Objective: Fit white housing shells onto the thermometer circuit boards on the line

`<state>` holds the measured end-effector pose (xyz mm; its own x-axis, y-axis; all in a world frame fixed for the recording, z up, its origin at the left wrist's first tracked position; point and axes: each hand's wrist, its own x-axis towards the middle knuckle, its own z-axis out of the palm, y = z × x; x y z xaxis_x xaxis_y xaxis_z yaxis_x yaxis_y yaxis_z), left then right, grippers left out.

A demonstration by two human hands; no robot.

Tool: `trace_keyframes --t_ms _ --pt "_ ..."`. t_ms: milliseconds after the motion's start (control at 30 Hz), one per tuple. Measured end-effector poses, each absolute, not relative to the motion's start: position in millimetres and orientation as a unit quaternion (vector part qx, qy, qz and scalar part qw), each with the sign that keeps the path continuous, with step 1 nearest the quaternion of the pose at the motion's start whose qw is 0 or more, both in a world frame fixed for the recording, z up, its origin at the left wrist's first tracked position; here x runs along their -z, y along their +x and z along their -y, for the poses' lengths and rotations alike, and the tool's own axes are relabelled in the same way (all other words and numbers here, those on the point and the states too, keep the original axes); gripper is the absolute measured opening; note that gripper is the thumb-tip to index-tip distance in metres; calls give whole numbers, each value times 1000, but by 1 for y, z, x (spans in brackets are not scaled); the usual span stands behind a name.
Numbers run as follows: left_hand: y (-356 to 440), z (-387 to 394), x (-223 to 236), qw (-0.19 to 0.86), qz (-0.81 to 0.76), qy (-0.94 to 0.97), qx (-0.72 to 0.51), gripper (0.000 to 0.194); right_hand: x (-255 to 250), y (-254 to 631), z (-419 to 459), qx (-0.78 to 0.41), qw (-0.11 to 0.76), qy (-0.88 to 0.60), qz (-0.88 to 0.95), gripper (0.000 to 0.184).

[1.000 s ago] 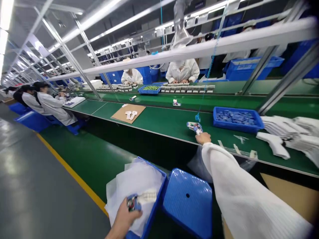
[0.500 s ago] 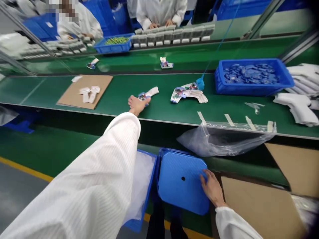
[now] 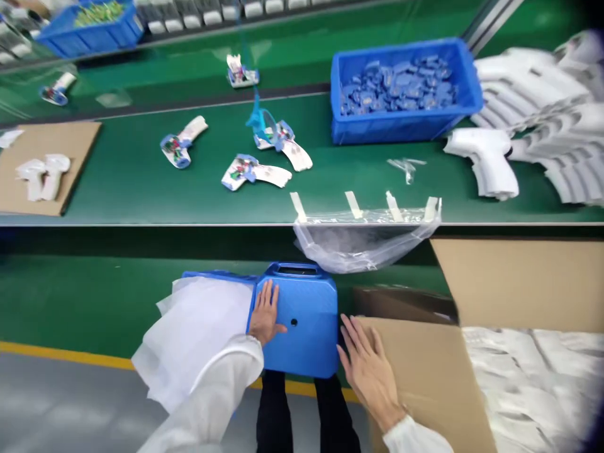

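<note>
My left hand (image 3: 265, 316) lies on the left side of a blue plastic stool (image 3: 302, 346), its fingers stretched out. Just off the stool's right edge is my right hand (image 3: 370, 365), fingers spread, over the flap of a cardboard box (image 3: 425, 377). Neither hand holds anything. On the green bench (image 3: 141, 195) above lie several white handle-shaped half shells with small circuit parts; one half shell (image 3: 184, 141) sits apart on the left, another half shell (image 3: 257, 172) nearer the middle.
A blue bin (image 3: 406, 126) of small blue parts stands beside stacked white gun-shaped housings (image 3: 486, 160). A clear plastic bag (image 3: 363, 245) is taped to the bench edge. White sheets (image 3: 198, 333) cover a container left of the stool. Cardboard (image 3: 80, 145) carries two white pieces.
My left hand has let go of the half shell on the bench and come down onto the stool. My right hand has left the stool's top. The view has swung right and down.
</note>
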<state>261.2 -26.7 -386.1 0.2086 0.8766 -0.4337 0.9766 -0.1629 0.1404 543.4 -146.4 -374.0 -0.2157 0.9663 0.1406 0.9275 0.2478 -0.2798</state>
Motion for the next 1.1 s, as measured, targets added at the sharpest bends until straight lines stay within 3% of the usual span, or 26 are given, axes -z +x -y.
trace_keyframes --t_ms 267,433,533,633,733,900,1100 --pt "262 19 386 162 -625 723 246 139 485 618 147 -196 215 -665 688 56" --pt "272 16 380 157 -641 696 282 143 478 620 188 -236 261 -714 605 59" --pt "286 13 374 164 -659 679 279 141 458 631 207 -350 295 -722 518 66" --pt "310 15 359 173 -698 648 251 104 441 641 207 -488 305 -714 399 82" --pt "334 30 325 208 -737 613 194 61 422 645 188 -515 284 -720 368 82" --pt "322 75 231 255 -772 579 61 42 368 653 124 -516 250 -750 330 58" --pt "271 85 141 240 -811 533 -15 27 291 639 6 -502 319 -725 345 49"
